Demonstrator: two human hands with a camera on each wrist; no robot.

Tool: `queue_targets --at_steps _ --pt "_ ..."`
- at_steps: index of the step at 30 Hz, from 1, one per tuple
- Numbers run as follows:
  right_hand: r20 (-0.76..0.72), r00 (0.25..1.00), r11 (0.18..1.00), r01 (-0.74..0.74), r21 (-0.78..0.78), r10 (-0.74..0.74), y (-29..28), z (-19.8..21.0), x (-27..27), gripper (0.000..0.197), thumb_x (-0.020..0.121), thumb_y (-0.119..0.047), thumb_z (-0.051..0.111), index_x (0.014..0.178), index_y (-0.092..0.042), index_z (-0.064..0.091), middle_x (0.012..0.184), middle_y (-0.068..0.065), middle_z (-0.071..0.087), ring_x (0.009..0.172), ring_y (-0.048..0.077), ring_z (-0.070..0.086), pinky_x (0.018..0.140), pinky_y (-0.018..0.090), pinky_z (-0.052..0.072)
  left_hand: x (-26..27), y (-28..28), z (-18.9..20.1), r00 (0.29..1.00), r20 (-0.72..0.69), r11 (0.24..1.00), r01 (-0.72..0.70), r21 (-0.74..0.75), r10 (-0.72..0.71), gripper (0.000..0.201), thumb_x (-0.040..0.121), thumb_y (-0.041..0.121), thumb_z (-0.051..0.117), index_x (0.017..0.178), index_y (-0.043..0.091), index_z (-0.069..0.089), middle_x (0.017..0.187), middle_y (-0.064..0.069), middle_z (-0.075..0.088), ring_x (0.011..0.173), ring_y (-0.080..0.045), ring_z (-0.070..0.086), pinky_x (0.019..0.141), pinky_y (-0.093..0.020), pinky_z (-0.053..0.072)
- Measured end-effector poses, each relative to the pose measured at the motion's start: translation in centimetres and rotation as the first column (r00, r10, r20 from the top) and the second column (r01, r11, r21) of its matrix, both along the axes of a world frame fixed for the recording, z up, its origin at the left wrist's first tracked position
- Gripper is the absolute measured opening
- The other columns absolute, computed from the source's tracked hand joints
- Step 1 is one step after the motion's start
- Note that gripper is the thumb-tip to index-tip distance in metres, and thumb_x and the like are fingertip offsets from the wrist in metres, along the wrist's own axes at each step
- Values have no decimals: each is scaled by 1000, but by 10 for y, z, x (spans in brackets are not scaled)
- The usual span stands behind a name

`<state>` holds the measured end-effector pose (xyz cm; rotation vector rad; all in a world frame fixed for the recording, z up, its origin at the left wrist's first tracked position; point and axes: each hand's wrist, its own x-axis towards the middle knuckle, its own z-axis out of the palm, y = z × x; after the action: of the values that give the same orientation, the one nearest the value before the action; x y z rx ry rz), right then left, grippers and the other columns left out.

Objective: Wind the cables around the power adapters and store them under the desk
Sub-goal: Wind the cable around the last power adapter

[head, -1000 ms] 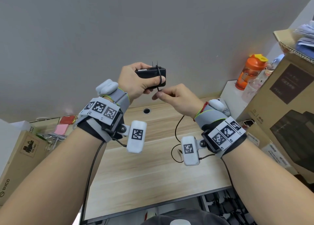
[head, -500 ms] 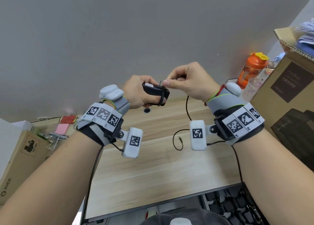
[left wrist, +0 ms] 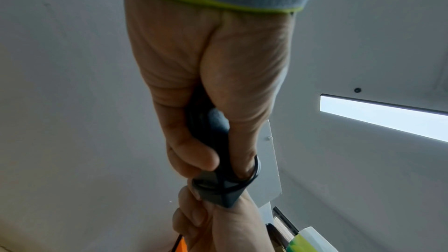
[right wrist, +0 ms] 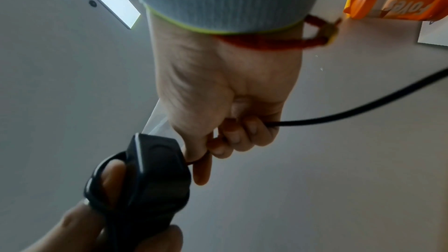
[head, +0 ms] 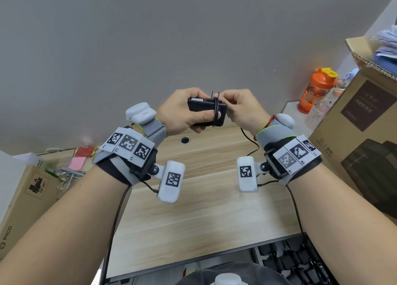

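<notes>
A black power adapter (head: 202, 108) with two prongs pointing up is held in the air above the wooden desk (head: 193, 216). My left hand (head: 182, 112) grips the adapter (left wrist: 215, 189), thumb pressing on the wound loops. Several turns of its thin black cable (head: 216, 110) wrap the adapter's right end (right wrist: 155, 175). My right hand (head: 240, 110) pinches the cable (right wrist: 339, 114) close to the adapter's right side. The loose cable (head: 251, 142) trails down from the right hand toward the desk.
An orange bottle (head: 315, 91) stands on a white ledge at the right. Large cardboard boxes (head: 365, 134) fill the right side, another box (head: 25, 198) sits at the left with pink notes and clips. A round cable hole (head: 185, 140) is in the desk. Dark adapters (head: 296, 261) lie below the desk edge.
My right hand has come down from above the adapter to its right end, laying another turn of cable. The hanging cable has become shorter. Both hands rose slightly.
</notes>
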<state>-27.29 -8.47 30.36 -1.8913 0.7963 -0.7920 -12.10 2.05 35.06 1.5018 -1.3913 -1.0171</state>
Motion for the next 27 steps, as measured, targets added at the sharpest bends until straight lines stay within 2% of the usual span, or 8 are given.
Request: queue_targets --at_steps 3,6,9,12,15,19,21,27 --pt "-57 998 1000 2 8 -1 2 -6 3 34 93 -34 59 72 -8 66 55 2 54 55 10 44 55 36 36 1 -2 -1 997 -48 997 -66 -41 64 27 84 9 75 101 3 55 75 -13 66 54 -20 61 49 -24 51" --pt "-139 989 998 -54 -38 48 10 -4 0 38 98 -28 56 61 -28 64 47 -10 52 45 1 40 54 24 33 3 -7 -1 983 -110 984 -159 -84 150 26 86 10 73 99 2 53 73 -14 65 53 -19 61 47 -23 49" --pt "-181 975 988 -141 -63 127 17 -2 1 22 98 -27 58 82 -30 73 55 -8 51 50 2 40 56 22 34 10 -13 -3 966 -113 962 -246 -117 234 29 85 9 74 101 1 52 73 -13 65 50 -18 62 46 -25 50" --pt "-216 969 988 -140 -72 121 20 7 1 19 95 -30 63 91 -19 78 54 -8 45 50 5 37 53 19 32 18 -16 -9 961 -27 955 -277 -107 276 30 82 12 78 99 5 54 77 -10 67 53 -17 63 49 -28 53" --pt "-187 975 986 -137 -99 117 19 20 -5 19 91 -33 67 83 -20 78 51 -10 42 51 8 34 52 22 30 28 -19 -17 941 146 950 -293 -109 307 28 72 20 87 87 22 64 78 1 69 67 -15 66 67 -33 59" --pt "-150 986 981 -99 -166 74 11 32 -8 18 89 -34 70 74 -25 75 49 -16 52 51 1 42 56 17 33 30 -17 -21 924 288 968 -238 -83 252 29 62 30 91 80 36 69 76 13 70 73 -5 65 75 -25 54" --pt "-120 991 979 -80 -186 58 6 35 -9 16 85 -38 73 72 -28 73 56 -17 61 57 -2 50 62 23 43 26 -18 -21 925 330 982 -182 -49 188 31 57 35 90 81 38 71 76 12 71 73 -6 66 76 -28 55" --pt "0 1000 984 21 -178 -22 -15 31 -14 30 70 -56 76 69 -26 71 75 9 71 69 16 61 76 45 54 17 -16 -15 923 376 996 -68 -50 81 34 57 35 93 82 40 70 74 12 69 70 -8 63 74 -27 53"
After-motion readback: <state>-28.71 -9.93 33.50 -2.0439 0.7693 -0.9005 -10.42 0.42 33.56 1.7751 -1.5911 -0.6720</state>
